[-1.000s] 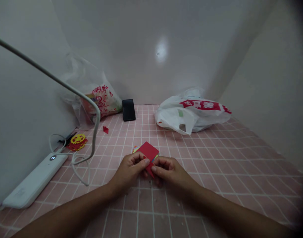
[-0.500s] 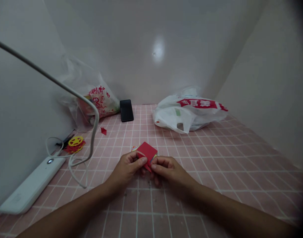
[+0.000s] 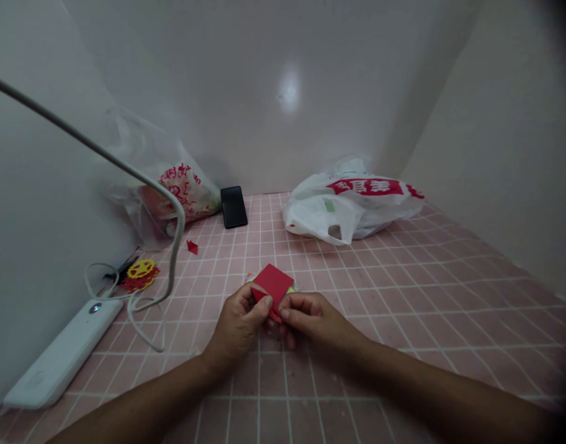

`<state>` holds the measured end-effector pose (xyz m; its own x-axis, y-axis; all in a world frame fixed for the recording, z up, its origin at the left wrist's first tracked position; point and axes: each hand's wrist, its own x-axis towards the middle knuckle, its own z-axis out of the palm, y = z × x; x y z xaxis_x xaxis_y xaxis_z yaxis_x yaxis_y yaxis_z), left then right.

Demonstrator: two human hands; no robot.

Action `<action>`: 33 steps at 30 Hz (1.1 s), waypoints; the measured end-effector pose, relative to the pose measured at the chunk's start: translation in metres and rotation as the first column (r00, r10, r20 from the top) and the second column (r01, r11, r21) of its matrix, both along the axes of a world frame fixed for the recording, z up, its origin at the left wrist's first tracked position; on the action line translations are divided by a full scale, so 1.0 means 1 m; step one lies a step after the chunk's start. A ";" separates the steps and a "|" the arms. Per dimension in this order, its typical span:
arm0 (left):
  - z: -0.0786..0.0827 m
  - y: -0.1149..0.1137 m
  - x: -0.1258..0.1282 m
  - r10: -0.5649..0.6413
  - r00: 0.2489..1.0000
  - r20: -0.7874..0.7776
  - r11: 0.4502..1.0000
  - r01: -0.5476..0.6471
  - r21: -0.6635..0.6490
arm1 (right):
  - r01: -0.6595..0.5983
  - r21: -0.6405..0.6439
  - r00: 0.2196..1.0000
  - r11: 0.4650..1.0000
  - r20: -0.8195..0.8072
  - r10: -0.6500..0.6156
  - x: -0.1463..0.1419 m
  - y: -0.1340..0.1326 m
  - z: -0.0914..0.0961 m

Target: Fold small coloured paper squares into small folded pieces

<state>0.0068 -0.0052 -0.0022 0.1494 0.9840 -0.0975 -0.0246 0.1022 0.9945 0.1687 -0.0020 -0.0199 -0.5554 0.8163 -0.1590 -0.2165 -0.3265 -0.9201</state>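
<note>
A folded piece of red paper (image 3: 259,295) is between my hands, with a narrow pointed part (image 3: 274,316) at its lower end. My left hand (image 3: 241,317) grips it, thumb pressed on top. My right hand (image 3: 313,316) is closed in a pinch right at the narrow part; its fingertips hide the contact. Just beyond the fingers lies a red square sheet (image 3: 274,280), with yellow and orange paper edges showing around it. The folded paper overlaps this sheet in view, so I cannot tell where the two touch.
On the pink tiled surface (image 3: 403,296) a small red folded paper (image 3: 192,247) lies left of a phone (image 3: 233,207). Plastic bags (image 3: 185,191) (image 3: 320,213) stand at the back. Yellow and red cutouts (image 3: 141,269), a white power bank (image 3: 63,354) and a looping cable (image 3: 174,259) occupy the left.
The folded red paper has shifted slightly between my fingers, and a wider red flap now shows beside my left thumb. The view has tilted a little.
</note>
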 end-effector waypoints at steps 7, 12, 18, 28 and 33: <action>0.005 -0.001 0.000 0.003 0.996 -0.090 1.000 -0.005 -0.024 | 0.002 0.041 0.999 0.999 0.042 -0.003 0.001 -0.001 0.002; 0.007 -0.002 0.001 -0.018 0.991 -0.131 0.999 0.014 -0.032 | -0.006 0.026 0.997 1.000 0.082 0.004 0.001 0.000 0.000; 0.004 -0.002 -0.001 -0.032 0.994 -0.106 0.998 0.026 -0.051 | 0.001 0.030 0.996 1.000 0.090 -0.003 0.000 0.000 -0.001; -0.003 0.003 -0.004 0.001 0.996 0.086 0.995 0.007 -0.102 | -0.002 -0.031 1.000 1.000 0.012 0.003 0.002 0.001 -0.001; -0.005 0.006 -0.006 0.012 0.991 0.133 0.994 0.002 -0.110 | 0.054 -0.076 0.998 0.996 -0.021 -0.056 0.002 0.002 0.001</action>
